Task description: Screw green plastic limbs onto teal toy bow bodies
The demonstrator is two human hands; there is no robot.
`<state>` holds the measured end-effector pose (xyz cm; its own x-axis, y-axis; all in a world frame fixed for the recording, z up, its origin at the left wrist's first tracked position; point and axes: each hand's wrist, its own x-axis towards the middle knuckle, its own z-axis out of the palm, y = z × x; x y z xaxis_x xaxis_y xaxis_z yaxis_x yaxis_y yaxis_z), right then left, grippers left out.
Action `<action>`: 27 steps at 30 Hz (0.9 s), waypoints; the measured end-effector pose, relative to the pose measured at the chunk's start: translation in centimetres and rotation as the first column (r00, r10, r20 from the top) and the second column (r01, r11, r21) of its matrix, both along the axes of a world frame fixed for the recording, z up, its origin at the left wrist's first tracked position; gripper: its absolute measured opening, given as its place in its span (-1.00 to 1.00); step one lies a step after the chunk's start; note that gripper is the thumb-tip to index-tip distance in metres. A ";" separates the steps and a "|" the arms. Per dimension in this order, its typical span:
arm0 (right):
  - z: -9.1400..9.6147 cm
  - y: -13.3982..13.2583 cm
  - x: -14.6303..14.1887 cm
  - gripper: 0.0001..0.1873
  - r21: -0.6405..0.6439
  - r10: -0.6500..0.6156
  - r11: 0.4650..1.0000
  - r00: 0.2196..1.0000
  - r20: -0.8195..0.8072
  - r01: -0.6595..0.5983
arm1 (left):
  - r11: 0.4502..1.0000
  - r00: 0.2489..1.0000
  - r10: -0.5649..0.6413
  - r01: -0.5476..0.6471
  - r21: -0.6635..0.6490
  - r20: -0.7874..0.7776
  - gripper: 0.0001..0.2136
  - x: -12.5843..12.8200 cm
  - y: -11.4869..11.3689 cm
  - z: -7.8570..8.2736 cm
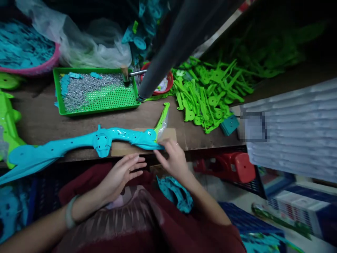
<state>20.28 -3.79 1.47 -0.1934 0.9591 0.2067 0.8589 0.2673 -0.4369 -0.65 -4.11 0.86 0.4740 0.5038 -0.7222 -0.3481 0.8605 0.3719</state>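
A long turquoise plastic part (126, 135) lies across the bench's front edge, with a round hub near its middle. At its right end a lime-green plastic piece (162, 121) slants up, partly in clear film. My left hand (130, 168) is open below the hub, fingers spread and holding nothing. Beside the part's right tip is my right hand (172, 156), its thumb and fingers apart around that tip; a firm grip does not show. Cardboard (170, 133) lies under the part's right side.
A green perforated tray (105, 100) holds many small metal screws, and a hammer (127, 75) rests on its corner. Behind it stands a red basket (170, 82). A dark pole (168, 45) slants overhead. Lime-green pieces (207, 95) are heaped right; a pink-rimmed basin (56, 58) is far left.
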 end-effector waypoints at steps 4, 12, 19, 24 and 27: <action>-2.2 -5.1 -0.8 -0.77 0.085 0.115 0.990 0.993 -0.042 -0.111 | 1.000 1.000 0.004 -0.004 0.022 0.021 -0.72 0.2 -1.0 0.1; -2.5 -6.3 -0.2 -0.78 -0.090 0.288 0.920 0.814 -0.505 -0.381 | 0.997 0.975 0.000 0.016 0.071 -0.220 -0.80 0.2 -3.0 -1.3; -2.5 -3.7 1.8 -0.65 0.127 0.182 0.978 0.972 -0.146 -0.164 | 0.998 0.937 -0.019 0.041 0.056 -0.349 -0.72 -0.6 -3.6 -1.3; -0.8 0.2 3.2 -0.52 -0.036 0.570 0.821 0.813 0.121 -0.570 | 0.995 0.935 -0.028 0.060 0.080 -0.352 -0.65 -1.3 -4.3 -1.1; -0.9 0.3 2.5 -0.52 -0.072 0.634 0.769 0.742 0.219 -0.636 | 0.996 0.929 -0.025 0.055 0.073 -0.370 -0.63 -1.7 -4.4 -1.1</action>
